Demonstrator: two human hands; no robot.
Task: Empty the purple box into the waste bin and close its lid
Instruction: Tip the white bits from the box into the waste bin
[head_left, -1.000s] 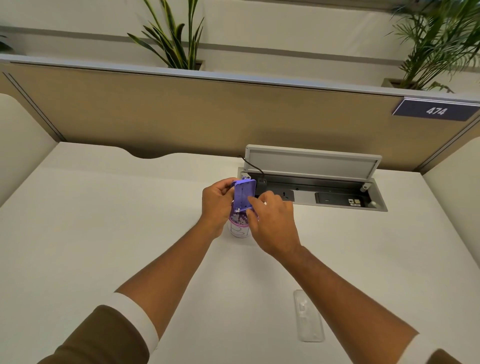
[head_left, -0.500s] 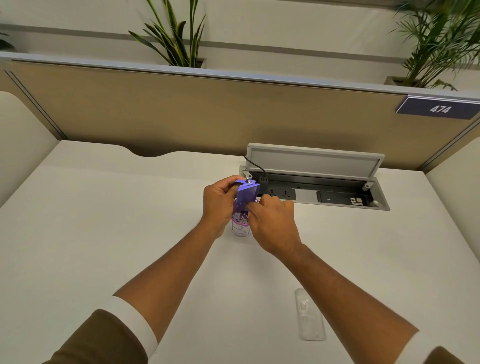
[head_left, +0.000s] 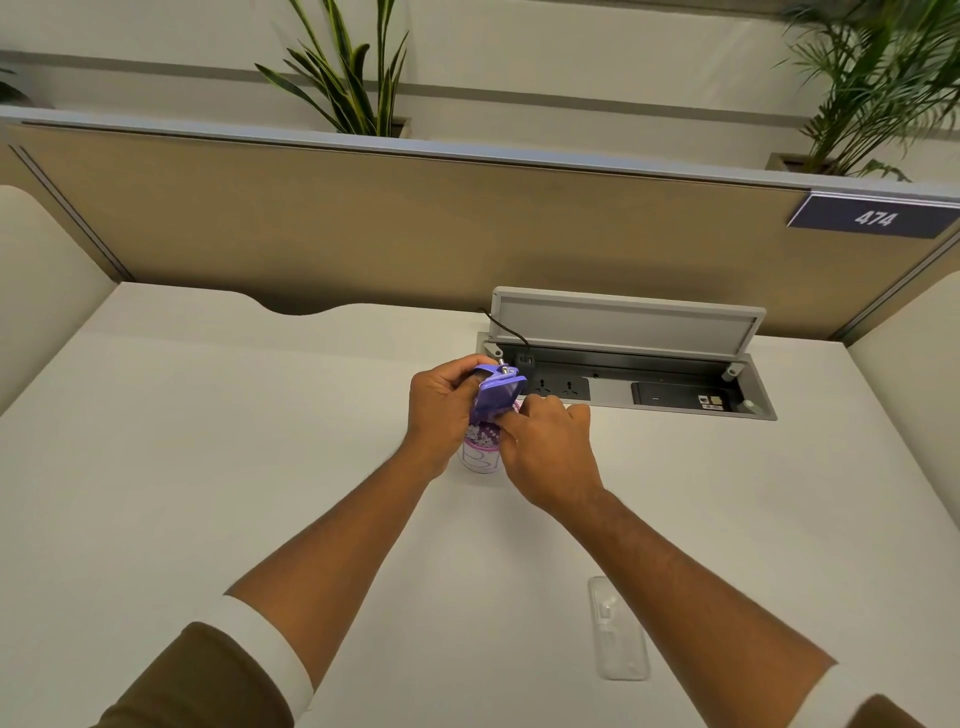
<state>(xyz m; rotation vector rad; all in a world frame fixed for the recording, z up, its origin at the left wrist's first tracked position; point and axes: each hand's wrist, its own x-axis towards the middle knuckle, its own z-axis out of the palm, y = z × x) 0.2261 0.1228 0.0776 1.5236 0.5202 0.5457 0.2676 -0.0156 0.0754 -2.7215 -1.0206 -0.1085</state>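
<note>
Tipping is the step in hand: the purple box is being held upended directly over the small waste bin, a little white tub with a pink rim and scribbled lines on its side, which is standing toward the far edge of the worktop, just in front of the open socket tray. The left hand is wrapping its fingers around the box from the left side, gripping it, while the right hand is pinching the box's lower end with thumb and forefinger, the other fingers curled in. Pale bits are showing in the bin's mouth, so by my reading the contents are largely out, though the box's inside is hidden. Next, I judge, the box needs righting and its hinged lid pressing shut with both hands keeping it steady. A clear plastic case is lying apart near the worktop's near edge.
</note>
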